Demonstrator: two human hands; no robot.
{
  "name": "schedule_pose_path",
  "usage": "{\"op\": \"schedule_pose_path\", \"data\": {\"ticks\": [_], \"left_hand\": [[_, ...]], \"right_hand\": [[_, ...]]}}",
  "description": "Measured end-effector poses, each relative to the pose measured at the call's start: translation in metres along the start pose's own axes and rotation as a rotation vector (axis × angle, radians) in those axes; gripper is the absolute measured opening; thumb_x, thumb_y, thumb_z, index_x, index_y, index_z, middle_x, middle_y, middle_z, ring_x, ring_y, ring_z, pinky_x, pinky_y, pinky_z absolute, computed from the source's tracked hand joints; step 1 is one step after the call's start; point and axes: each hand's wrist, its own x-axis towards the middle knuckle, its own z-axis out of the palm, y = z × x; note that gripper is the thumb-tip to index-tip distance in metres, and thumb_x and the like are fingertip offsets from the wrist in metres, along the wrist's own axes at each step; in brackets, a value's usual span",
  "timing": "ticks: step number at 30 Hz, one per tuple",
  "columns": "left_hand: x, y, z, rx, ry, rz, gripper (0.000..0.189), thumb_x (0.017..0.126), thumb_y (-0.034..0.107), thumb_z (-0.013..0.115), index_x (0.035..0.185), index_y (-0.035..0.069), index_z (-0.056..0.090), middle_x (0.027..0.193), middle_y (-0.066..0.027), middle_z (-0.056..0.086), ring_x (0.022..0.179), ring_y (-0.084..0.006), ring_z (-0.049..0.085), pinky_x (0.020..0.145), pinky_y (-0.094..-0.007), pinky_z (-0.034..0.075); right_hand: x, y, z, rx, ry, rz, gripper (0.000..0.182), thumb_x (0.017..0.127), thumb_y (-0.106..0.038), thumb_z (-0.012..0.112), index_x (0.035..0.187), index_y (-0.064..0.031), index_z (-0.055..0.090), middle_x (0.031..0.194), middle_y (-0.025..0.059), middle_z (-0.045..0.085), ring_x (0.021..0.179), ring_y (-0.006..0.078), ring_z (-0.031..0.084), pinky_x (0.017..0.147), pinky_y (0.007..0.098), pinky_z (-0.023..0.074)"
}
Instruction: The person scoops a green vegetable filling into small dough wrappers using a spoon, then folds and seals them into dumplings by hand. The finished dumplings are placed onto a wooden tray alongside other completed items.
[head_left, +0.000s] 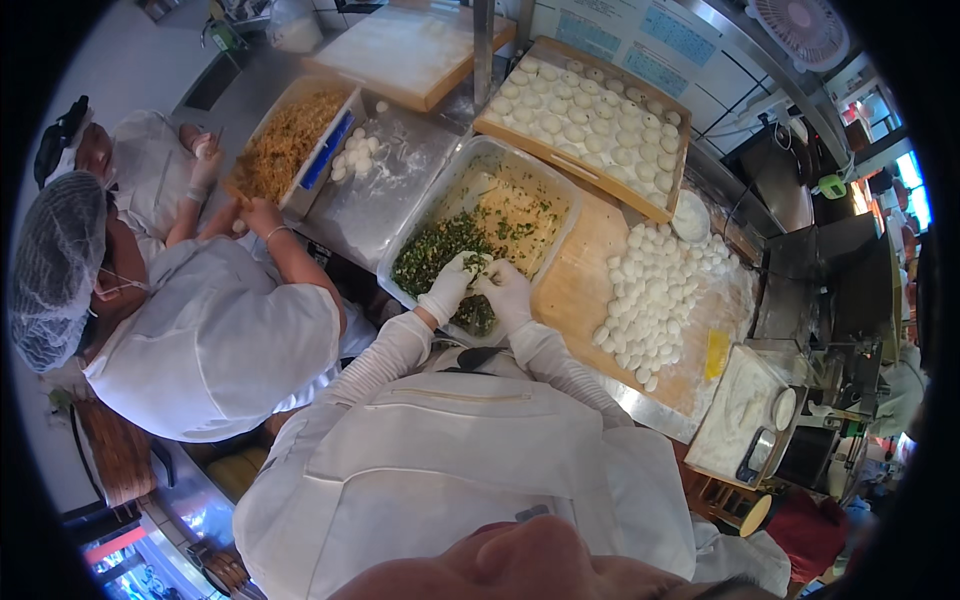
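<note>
My left hand (448, 287), in a white glove, cups a small dough wrapper topped with chopped green filling (475, 262). My right hand (508, 294), gloved too, has its fingertips at the wrapper's edge; the fingers hide most of the dough. Both hands are over the near side of a translucent plastic tub (571, 196). Inside the tub, chopped greens (435, 251) are heaped to the left, with thinner scraps spread over the right and far parts. To the right, many floured dough pieces (649, 292) lie on a wooden board (574, 274).
A wooden tray (551, 157) of round filled buns stands behind the tub. Left of it are dough balls (355, 155) on a steel counter (409, 161) and a bin of orange-brown shredded filling (292, 142). Co-workers (217, 337) work close at my left. A floured tray (739, 412) sits right.
</note>
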Motion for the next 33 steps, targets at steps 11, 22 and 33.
{"op": "schedule_pose_path", "data": {"ticks": [11, 22, 33], "left_hand": [[-0.010, 0.020, 0.006, -0.324, -0.108, -0.134, 0.022, 0.091, 0.015, 0.045, 0.110, 0.011, 0.055, 0.107, -0.0044, 0.059, 0.096, -0.0169, 0.058, 0.080, -0.0288, 0.048], [-0.004, 0.004, -0.002, -0.402, -0.183, -0.052, 0.014, 0.088, 0.008, 0.048, 0.100, 0.006, 0.054, 0.108, -0.0080, 0.058, 0.097, -0.0207, 0.058, 0.082, -0.0300, 0.047], [-0.013, 0.019, 0.009, -0.262, -0.154, -0.038, 0.036, 0.089, 0.002, 0.045, 0.124, 0.007, 0.050, 0.115, -0.0044, 0.060, 0.103, -0.0150, 0.058, 0.083, -0.0276, 0.049]], "right_hand": [[-0.010, -0.037, -0.013, -0.317, 0.090, -0.164, 0.012, 0.070, -0.009, 0.065, 0.077, -0.0021, 0.060, 0.083, 0.0129, 0.055, 0.078, 0.0295, 0.056, 0.070, 0.0368, 0.0448], [-0.014, -0.034, -0.012, -0.300, 0.094, -0.125, 0.013, 0.072, -0.012, 0.067, 0.079, -0.0030, 0.060, 0.085, 0.0120, 0.056, 0.079, 0.0284, 0.057, 0.071, 0.0360, 0.0463], [-0.014, -0.045, -0.013, -0.136, 0.117, -0.028, 0.014, 0.072, -0.012, 0.069, 0.079, -0.0031, 0.061, 0.079, 0.0101, 0.061, 0.073, 0.0264, 0.060, 0.069, 0.0325, 0.0486]]}}
